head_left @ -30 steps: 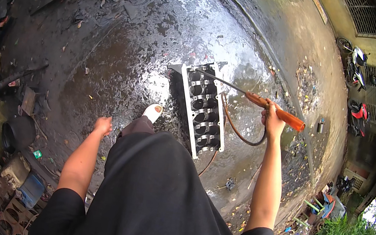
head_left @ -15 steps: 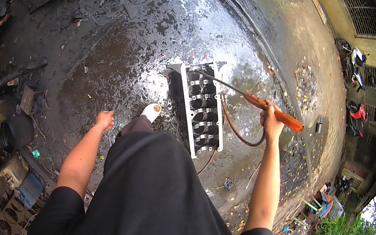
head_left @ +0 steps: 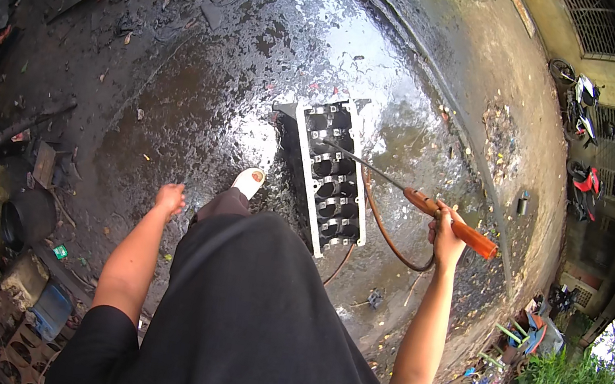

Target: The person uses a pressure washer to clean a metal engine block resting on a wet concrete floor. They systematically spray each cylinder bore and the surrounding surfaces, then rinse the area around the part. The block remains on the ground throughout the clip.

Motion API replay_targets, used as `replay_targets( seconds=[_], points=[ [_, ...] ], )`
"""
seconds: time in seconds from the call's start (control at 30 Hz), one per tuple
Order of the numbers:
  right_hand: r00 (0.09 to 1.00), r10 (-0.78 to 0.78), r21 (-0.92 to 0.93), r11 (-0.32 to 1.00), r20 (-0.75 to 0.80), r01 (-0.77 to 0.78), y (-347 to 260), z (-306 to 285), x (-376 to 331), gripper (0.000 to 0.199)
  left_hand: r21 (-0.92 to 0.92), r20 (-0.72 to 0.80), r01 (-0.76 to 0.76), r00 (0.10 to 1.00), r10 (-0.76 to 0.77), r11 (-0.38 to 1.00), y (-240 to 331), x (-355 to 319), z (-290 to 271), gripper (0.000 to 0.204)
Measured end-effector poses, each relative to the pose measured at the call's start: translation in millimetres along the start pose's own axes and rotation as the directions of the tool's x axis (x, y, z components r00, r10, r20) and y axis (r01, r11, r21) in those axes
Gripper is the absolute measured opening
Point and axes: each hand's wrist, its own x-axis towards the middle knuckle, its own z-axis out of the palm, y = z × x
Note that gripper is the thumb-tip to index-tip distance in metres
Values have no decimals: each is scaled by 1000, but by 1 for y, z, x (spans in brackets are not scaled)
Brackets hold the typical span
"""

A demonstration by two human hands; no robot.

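Observation:
My right hand is closed around the orange handle of a spray gun. Its long thin metal lance slants left, and the tip is over the upper part of an engine block. The block lies on the wet ground with its row of round bores and crossbars facing up, framed by pale metal edges. From the gun a brown hose loops down and passes behind the block. My left hand hangs left of the block with its fingers curled in and nothing visible in them.
The wet, dark concrete ground is scattered with leaves and debris. My shoe stands just left of the block. A black bucket lies at the left. Motorbikes stand along the wall at the right, beyond a small can.
My right hand has shifted right and slightly toward me. The lance tip has moved down along the block from its far end. My left hand has barely moved.

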Motion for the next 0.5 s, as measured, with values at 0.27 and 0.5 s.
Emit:
replay_targets(
  seconds=[0.27, 0.5],
  points=[
    [998, 24, -44, 999, -51, -27, 29, 21, 14, 25, -12, 9, -15, 1000, 15, 1000, 16, -4, -4, 25],
    [996, 3, -7, 1000, -87, -3, 67, 58, 48, 25, -45, -12, -46, 999, 45, 998, 17, -5, -11, 27]
  ],
)
